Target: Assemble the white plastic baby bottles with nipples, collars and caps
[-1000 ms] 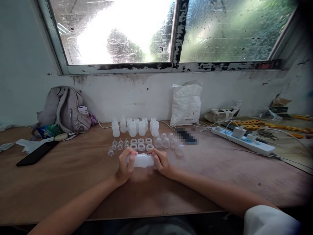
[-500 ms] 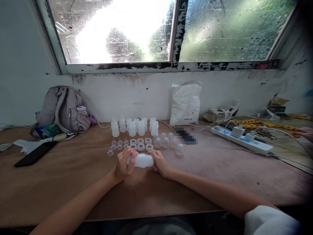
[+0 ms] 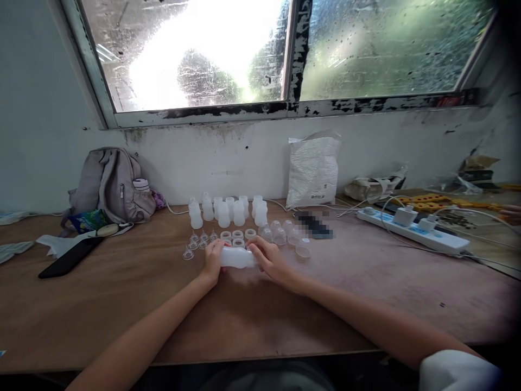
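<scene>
Steadying advised: bottle is gripped by left hand at left, right hand at right; squeezing best avoided.

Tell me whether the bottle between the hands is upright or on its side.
On its side: the white bottle stretches crosswise from the left hand to the right hand, while the bottles behind stand upright.
</scene>
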Action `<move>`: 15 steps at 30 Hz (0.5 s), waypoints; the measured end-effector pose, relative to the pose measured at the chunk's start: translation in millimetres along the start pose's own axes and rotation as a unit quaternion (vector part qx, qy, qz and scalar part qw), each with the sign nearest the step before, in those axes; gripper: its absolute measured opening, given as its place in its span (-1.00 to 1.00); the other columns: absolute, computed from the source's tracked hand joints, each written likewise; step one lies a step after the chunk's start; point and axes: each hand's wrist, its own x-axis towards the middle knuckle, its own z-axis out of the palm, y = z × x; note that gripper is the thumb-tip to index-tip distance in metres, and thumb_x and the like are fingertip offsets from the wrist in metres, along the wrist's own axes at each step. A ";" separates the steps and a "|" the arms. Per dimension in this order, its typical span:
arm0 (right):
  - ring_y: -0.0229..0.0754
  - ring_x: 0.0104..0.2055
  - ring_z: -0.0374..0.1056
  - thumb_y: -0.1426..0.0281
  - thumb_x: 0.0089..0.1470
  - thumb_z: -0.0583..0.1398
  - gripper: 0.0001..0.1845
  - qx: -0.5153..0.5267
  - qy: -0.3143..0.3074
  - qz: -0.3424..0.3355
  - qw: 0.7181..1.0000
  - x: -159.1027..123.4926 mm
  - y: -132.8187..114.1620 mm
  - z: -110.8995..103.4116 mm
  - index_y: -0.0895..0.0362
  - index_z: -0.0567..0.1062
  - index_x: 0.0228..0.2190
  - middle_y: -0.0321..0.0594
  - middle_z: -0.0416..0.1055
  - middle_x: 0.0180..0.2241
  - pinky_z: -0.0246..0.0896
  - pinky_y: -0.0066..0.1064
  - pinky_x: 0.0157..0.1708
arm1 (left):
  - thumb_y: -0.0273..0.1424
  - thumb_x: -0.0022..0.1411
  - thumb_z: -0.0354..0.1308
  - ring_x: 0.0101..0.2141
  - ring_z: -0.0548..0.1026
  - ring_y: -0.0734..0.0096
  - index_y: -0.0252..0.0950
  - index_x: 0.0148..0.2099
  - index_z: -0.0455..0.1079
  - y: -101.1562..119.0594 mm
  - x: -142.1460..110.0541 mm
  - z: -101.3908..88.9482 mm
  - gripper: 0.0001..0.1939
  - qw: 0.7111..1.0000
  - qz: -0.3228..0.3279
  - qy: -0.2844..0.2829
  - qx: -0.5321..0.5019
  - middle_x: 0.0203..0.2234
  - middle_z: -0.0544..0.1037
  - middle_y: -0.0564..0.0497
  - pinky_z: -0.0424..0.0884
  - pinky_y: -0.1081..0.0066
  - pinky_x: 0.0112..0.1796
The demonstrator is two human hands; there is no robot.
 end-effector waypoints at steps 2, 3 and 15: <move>-0.33 -0.55 0.20 0.26 0.05 0.00 -0.76 -0.060 -0.008 -0.099 0.993 -2.9 0.7 -2.9 0.15 0.35 -0.37 -0.24 0.34 -0.49 0.09 -0.50 -0.53 | -0.29 0.03 -0.07 -0.73 0.24 0.55 -0.34 -0.50 0.26 -1.7 0.4 2.1 -0.78 0.998 -0.055 -0.002 -0.033 -0.68 0.26 0.09 -0.02 0.59 -0.85; -0.31 -0.52 0.21 0.28 0.05 0.00 -0.77 -0.075 -0.013 -0.123 0.990 -4.1 1.6 -3.2 0.15 0.35 -0.34 -0.22 0.36 -0.46 0.10 -0.49 -0.50 | -0.29 0.02 -0.06 -0.74 0.24 0.56 -0.34 -0.49 0.26 -1.6 -0.3 2.4 -0.78 0.996 -0.074 0.000 -0.044 -0.68 0.27 0.09 -0.02 0.59 -0.85; -0.40 -0.64 0.12 0.26 0.06 0.00 -0.76 0.002 -0.001 0.001 1.000 -3.1 -9.0 0.1 0.15 0.31 -0.50 -0.37 0.22 -0.61 0.03 -0.57 -0.64 | -0.30 0.11 -0.13 -0.65 0.24 0.52 -0.31 -0.57 0.26 5.8 -8.5 -5.8 -0.70 0.994 0.073 0.017 0.082 -0.70 0.25 0.10 0.12 0.52 -0.66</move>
